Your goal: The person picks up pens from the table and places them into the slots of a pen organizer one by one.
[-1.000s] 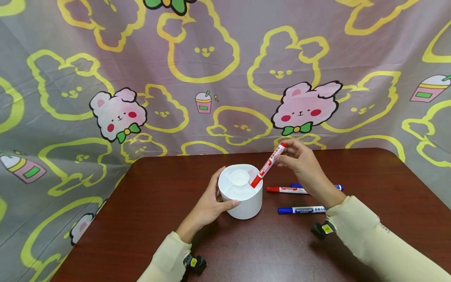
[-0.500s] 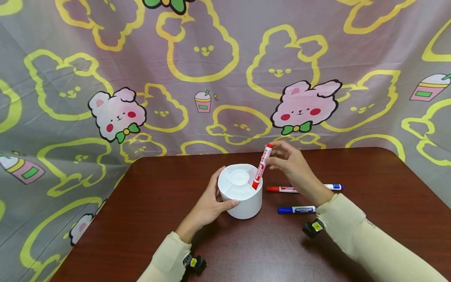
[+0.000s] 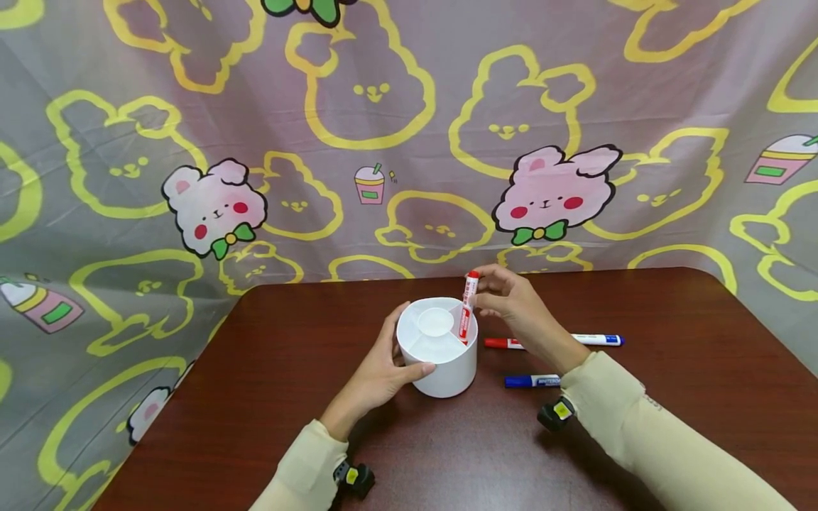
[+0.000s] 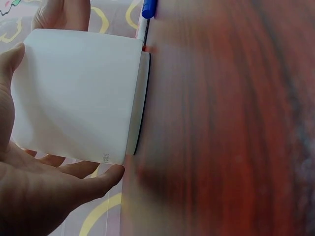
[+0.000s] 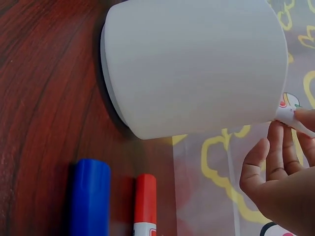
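A white round pen holder (image 3: 444, 376) with a raised centre and divided compartments stands on the table. My left hand (image 3: 377, 372) grips it from the left side, thumb at the front and fingers round the back; the left wrist view shows the hand about its smooth wall (image 4: 78, 93). My right hand (image 3: 511, 301) pinches a red whiteboard marker (image 3: 469, 305) near its upper end. The marker stands nearly upright, its red lower end inside the right-hand compartment. In the right wrist view the fingers hold the marker (image 5: 286, 114) right at the holder's rim.
Right of the holder lie a red marker (image 3: 501, 343) and a blue marker (image 3: 530, 381), both partly covered by the right arm in the head view. Another blue-ended marker (image 3: 597, 340) lies behind the wrist. A patterned cloth (image 3: 409, 142) hangs behind the brown table (image 3: 287, 341).
My right hand has moved left and down with the red marker, which has swung from tilted to nearly upright and gone deeper into the compartment. The left hand and holder stay put.
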`<action>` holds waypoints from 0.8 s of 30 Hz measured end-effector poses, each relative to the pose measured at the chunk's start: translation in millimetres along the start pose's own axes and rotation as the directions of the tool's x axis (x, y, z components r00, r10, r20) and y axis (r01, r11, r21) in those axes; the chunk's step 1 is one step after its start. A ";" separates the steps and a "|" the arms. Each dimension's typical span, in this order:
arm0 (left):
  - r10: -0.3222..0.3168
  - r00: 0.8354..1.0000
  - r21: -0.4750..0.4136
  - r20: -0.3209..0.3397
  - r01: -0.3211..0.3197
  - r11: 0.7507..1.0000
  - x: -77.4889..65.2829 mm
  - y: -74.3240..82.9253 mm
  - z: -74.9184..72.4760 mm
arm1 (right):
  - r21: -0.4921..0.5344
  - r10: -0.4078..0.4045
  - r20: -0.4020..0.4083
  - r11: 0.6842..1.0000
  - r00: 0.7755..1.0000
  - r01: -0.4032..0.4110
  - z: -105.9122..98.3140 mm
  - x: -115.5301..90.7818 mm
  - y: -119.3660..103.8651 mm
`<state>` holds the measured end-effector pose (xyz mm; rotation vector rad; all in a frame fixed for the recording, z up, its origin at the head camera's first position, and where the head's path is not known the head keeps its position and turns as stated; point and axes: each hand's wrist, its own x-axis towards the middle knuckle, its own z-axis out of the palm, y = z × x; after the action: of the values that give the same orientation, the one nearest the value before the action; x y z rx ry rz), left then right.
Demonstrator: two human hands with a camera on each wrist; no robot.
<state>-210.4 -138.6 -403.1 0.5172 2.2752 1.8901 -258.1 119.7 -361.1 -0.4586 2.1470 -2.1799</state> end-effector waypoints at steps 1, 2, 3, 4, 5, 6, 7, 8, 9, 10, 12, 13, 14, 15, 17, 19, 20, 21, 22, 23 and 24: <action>0.001 1.000 0.001 0.001 -0.001 1.000 0.1 0.1 0.1 | -0.009 0.004 0.000 1.000 1.000 -0.004 0.5 0.0 0.6; 0.001 1.000 0.003 0.001 -0.001 1.000 0.1 0.3 0.2 | -0.014 0.007 0.002 1.000 1.000 -0.007 1.0 -0.1 1.2; 0.001 1.000 0.005 0.001 -0.001 1.000 0.0 0.5 0.2 | -0.021 0.011 0.003 1.000 1.000 -0.011 1.4 0.0 1.7; 0.003 1.000 0.006 0.002 -0.003 1.000 0.2 0.4 0.2 | -0.028 0.014 0.003 1.000 1.000 -0.014 1.9 0.0 2.2; 0.004 1.000 0.007 0.003 -0.004 1.000 0.1 0.5 0.1 | -0.035 0.016 0.004 0.999 1.000 -0.016 2.4 0.0 2.8; 0.005 1.000 0.007 0.004 -0.005 1.000 0.1 0.5 0.1 | -0.041 0.019 0.003 0.999 1.000 -0.018 2.9 -0.1 3.2; 0.007 1.000 0.007 0.005 -0.007 1.000 0.2 0.4 0.1 | -0.049 0.024 0.000 0.999 1.000 -0.024 3.4 0.1 3.7; 0.008 1.000 0.006 0.007 -0.008 1.000 0.3 0.3 0.0 | -0.058 0.028 0.000 0.998 1.000 -0.028 3.8 -0.1 4.1; 0.008 1.000 0.005 0.009 -0.008 1.000 0.1 0.3 -0.1 | -0.068 0.035 -0.002 0.997 0.999 -0.035 4.2 -0.2 4.5; 0.006 1.000 0.005 0.011 -0.006 1.000 0.0 0.3 -0.2 | -0.076 0.036 0.001 0.996 0.999 -0.036 4.5 -0.3 5.0; 0.005 1.000 0.005 0.011 -0.005 1.000 0.0 0.2 -0.4 | -0.093 0.046 -0.003 0.995 0.999 -0.046 5.1 -0.6 5.9; 0.005 1.000 0.005 0.011 -0.005 1.000 0.0 0.2 -0.5 | -0.098 0.053 -0.005 0.994 0.999 -0.053 5.5 -0.6 6.5; 0.004 1.000 0.005 0.011 -0.004 1.000 -0.1 0.2 -0.6 | -0.101 0.058 -0.004 0.993 0.998 -0.058 5.8 -0.8 7.1; 0.004 1.000 0.004 0.011 -0.004 1.000 -0.2 0.2 -0.6 | -0.100 0.061 -0.004 0.993 0.998 -0.061 6.2 -0.8 7.8; 0.005 1.000 0.001 0.011 -0.005 1.000 0.0 0.4 -0.5 | -0.096 0.072 -0.008 0.993 0.997 -0.073 7.1 -0.9 8.6; 0.005 1.000 -0.001 0.012 -0.005 1.000 -0.1 0.5 -0.3 | -0.093 0.080 -0.008 0.992 0.997 -0.080 7.8 -1.1 9.4; 0.004 1.000 -0.002 0.012 -0.004 1.000 -0.2 0.6 -0.3 | -0.090 0.084 -0.007 0.992 0.996 -0.085 8.2 -1.3 9.7; 0.005 1.000 -0.001 0.012 -0.005 1.000 -0.2 0.5 -0.2 | -0.089 0.088 -0.006 0.992 0.996 -0.089 8.8 -1.4 9.7; 0.005 1.000 0.001 0.011 -0.005 1.000 -0.1 0.4 -0.2 | -0.088 0.094 -0.005 0.992 0.996 -0.094 9.3 -1.6 9.7; 0.005 1.000 0.001 0.011 -0.005 1.000 -0.1 0.4 -0.2 | -0.087 0.100 -0.003 0.991 0.995 -0.100 9.7 -1.9 9.6; 0.005 1.000 0.001 0.009 -0.005 1.000 -0.1 0.4 -0.2 | -0.087 0.104 0.001 0.991 0.995 -0.103 10.2 -2.1 9.4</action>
<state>-210.3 -138.8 -402.7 0.5314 2.2718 1.8844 -255.2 110.0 -370.9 -0.3479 2.2162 -2.0368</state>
